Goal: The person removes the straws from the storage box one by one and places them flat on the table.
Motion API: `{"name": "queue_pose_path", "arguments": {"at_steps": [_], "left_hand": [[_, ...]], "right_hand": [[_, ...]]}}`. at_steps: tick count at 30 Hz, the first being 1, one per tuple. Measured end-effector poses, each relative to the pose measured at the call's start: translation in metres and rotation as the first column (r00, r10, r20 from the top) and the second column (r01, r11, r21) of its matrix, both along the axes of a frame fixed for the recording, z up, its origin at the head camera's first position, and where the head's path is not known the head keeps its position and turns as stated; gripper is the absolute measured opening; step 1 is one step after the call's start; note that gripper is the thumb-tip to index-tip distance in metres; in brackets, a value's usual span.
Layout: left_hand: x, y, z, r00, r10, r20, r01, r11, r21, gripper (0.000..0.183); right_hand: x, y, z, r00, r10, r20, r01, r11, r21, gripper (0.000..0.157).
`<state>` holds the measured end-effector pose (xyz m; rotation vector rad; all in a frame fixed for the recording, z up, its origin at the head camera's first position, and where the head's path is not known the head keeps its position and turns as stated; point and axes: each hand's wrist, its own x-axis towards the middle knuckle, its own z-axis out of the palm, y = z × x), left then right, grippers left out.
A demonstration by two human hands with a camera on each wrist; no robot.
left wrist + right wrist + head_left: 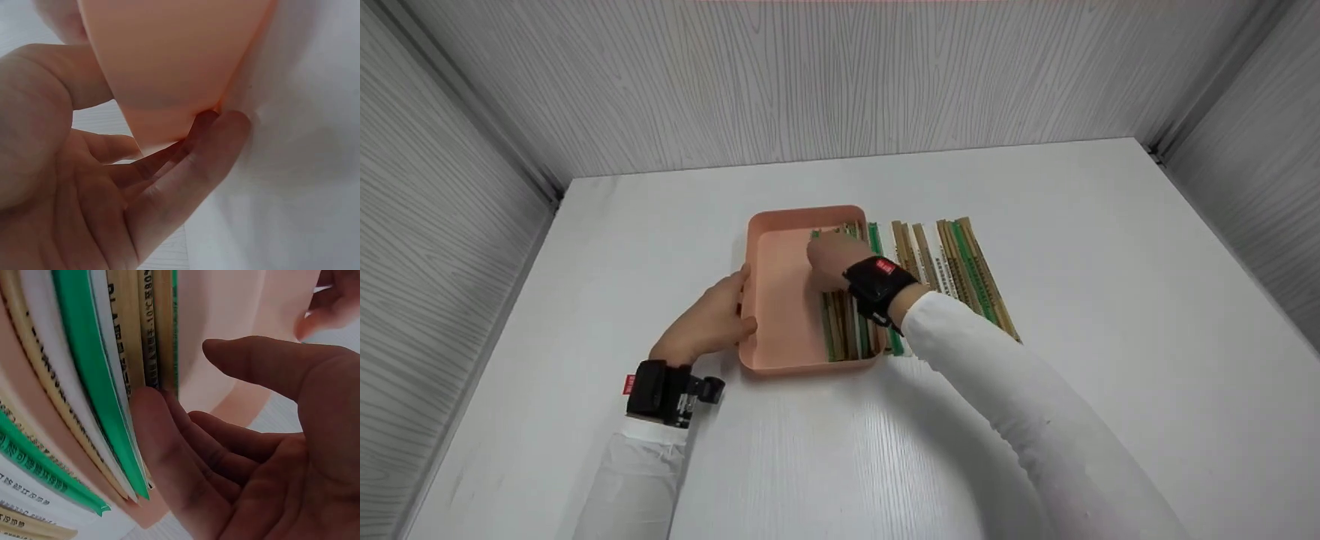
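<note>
A shallow pink tray (787, 300) lies on the white table, with slim wrapped straws (847, 330) in brown, white and green side by side along its right half. My left hand (701, 322) grips the tray's left wall, thumb at the rim and fingers outside, low against the wall in the left wrist view. Inside the tray, my right hand (836, 259) rests against the straws. In the right wrist view its fingertips (149, 410) touch the leftmost straws, while the thumb stands apart with nothing pinched. Part of the straws is hidden under that hand.
More wrapped straws (975, 270) lie on the table (1110, 300) right of the tray, partly beneath my right forearm. A green straw (874, 236) lies close along the tray's right wall. Grey wood-grain panels (840, 82) stand behind and at both sides.
</note>
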<state>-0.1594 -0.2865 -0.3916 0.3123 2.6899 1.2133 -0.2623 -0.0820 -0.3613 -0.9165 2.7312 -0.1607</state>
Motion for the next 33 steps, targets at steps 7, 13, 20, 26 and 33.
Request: {"name": "queue_pose_path", "arguments": {"at_steps": [7, 13, 20, 26, 33], "left_hand": [[-0.001, 0.000, 0.003, 1.000, -0.007, 0.013, 0.007, 1.000, 0.017, 0.082], [-0.003, 0.004, 0.000, 1.000, -0.017, 0.014, 0.017, 1.000, 0.011, 0.080], [-0.007, 0.005, 0.000, 1.000, -0.014, 0.015, 0.014, 1.000, -0.027, 0.083], [-0.009, 0.004, -0.001, 1.000, 0.001, 0.023, 0.000, 1.000, -0.025, 0.086], [-0.008, 0.002, 0.000, 0.999, 0.026, 0.044, -0.024, 0.999, -0.028, 0.089]], "right_hand": [[0.006, -0.016, -0.014, 0.996, -0.023, -0.085, 0.026, 0.999, 0.035, 0.018], [0.004, -0.011, -0.016, 0.993, 0.007, -0.118, -0.010, 1.000, -0.021, 0.020], [0.000, 0.008, -0.004, 1.000, 0.003, -0.027, -0.009, 0.976, -0.217, 0.043], [0.010, 0.035, 0.024, 0.986, -0.035, 0.163, 0.112, 0.863, -0.493, 0.020], [0.020, 0.083, 0.048, 0.971, -0.054, 0.232, 0.201, 0.709, -0.676, 0.036]]}}
